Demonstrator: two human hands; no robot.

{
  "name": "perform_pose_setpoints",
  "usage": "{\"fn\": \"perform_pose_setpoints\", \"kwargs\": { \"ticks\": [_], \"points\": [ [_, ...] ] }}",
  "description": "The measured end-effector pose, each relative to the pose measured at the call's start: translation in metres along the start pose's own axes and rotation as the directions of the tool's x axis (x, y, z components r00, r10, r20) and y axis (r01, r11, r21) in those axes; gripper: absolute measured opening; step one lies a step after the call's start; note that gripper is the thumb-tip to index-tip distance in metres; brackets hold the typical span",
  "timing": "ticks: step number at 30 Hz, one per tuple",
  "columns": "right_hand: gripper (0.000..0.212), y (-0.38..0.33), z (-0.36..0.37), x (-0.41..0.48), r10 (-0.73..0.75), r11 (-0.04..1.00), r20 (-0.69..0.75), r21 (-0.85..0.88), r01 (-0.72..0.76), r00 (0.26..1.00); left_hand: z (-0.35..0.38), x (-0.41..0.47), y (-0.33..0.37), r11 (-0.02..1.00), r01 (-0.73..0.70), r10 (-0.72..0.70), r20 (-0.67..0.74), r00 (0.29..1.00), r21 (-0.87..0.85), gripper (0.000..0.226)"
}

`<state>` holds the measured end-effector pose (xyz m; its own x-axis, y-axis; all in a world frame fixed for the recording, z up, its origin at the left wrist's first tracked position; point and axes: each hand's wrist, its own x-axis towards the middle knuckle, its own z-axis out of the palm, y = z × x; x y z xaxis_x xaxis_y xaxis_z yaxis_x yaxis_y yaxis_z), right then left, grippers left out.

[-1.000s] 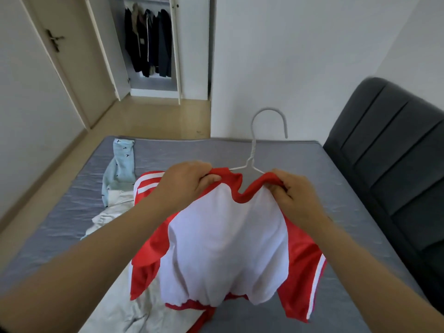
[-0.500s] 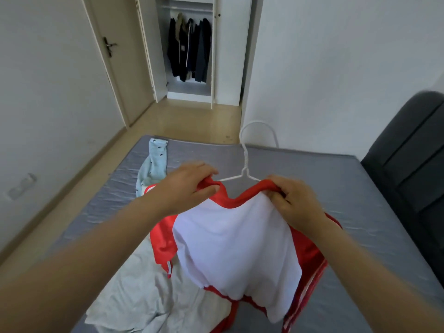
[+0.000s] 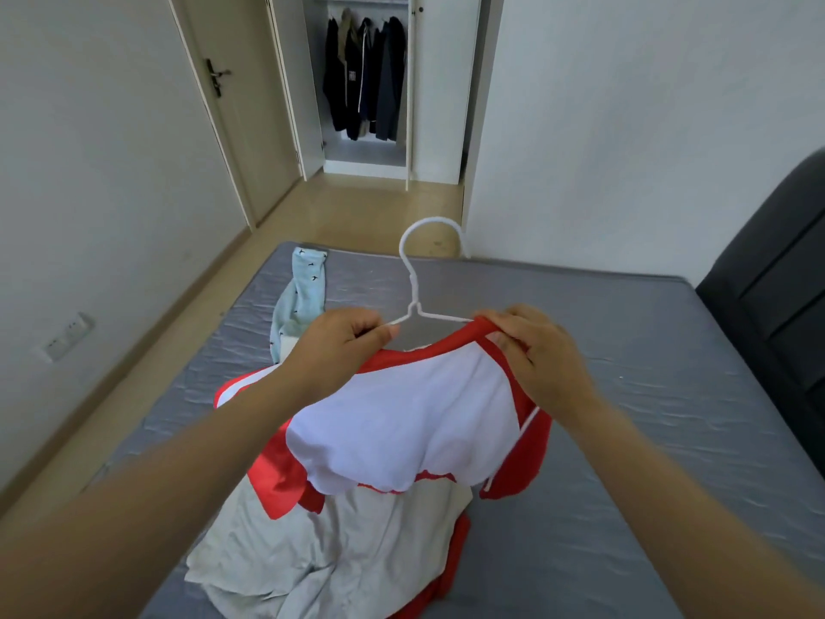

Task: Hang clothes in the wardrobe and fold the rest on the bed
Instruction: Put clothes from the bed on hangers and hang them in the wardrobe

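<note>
The red-and-white shirt (image 3: 402,417) hangs in the air above the bed (image 3: 647,373), threaded on a white wire hanger (image 3: 413,283) whose hook stands upright above the collar; the white body droops between the two forearms, and the red sleeves fall to either side. The left hand (image 3: 343,346) curls its fingers and pinches the hanger's left arm just at the collar's edge; the right hand (image 3: 540,355) pinches the red collar band where the hanger's right arm enters it. Under the shirt a pale grey garment (image 3: 321,551) lies crumpled on the grey mattress; a light blue garment (image 3: 303,292) with small dark marks lies beyond it, toward the bed's far left corner. A dark padded headboard (image 3: 781,283) stands at the right. Across the wooden floor (image 3: 357,207) the wardrobe (image 3: 437,105) stands with its left door open; inside, several dark jackets (image 3: 366,78) hang side by side from a rail. A closed door (image 3: 232,127) is just to its left.
</note>
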<state>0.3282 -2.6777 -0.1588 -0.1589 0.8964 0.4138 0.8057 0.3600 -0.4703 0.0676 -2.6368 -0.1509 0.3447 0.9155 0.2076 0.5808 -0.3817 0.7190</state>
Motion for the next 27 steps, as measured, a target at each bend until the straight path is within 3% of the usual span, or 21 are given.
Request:
{"fn": "perform_pose_setpoints", "kwargs": {
  "ticks": [4, 8, 14, 19, 27],
  "points": [
    [0.032, 0.007, 0.01, -0.004, 0.076, 0.997, -0.035, 0.021, -0.076, 0.996, 0.002, -0.006, -0.013, 0.989, 0.148, -0.149, -0.083, 0.985, -0.019, 0.05],
    [0.032, 0.016, 0.024, -0.019, 0.148, 0.989, 0.049, 0.009, -0.149, 0.988, 0.001, -0.019, -0.025, 0.952, 0.306, -0.294, -0.212, 0.932, 0.023, 0.054],
    [0.034, 0.028, 0.056, -0.044, 0.341, 0.932, 0.147, 0.079, -0.354, 0.929, -0.012, -0.036, -0.035, 0.921, 0.362, -0.289, -0.371, 0.883, 0.144, 0.05],
    [0.028, 0.049, 0.086, -0.066, 0.481, 0.859, 0.246, 0.062, -0.508, 0.842, 0.017, -0.037, -0.06, 0.872, 0.457, -0.372, -0.368, 0.852, 0.177, 0.048],
    [0.022, 0.114, 0.155, -0.118, 0.667, 0.683, 0.327, 0.091, -0.724, 0.67, 0.118, -0.052, -0.131, 0.812, 0.562, -0.526, -0.218, 0.822, 0.156, 0.048]
  ]
}}
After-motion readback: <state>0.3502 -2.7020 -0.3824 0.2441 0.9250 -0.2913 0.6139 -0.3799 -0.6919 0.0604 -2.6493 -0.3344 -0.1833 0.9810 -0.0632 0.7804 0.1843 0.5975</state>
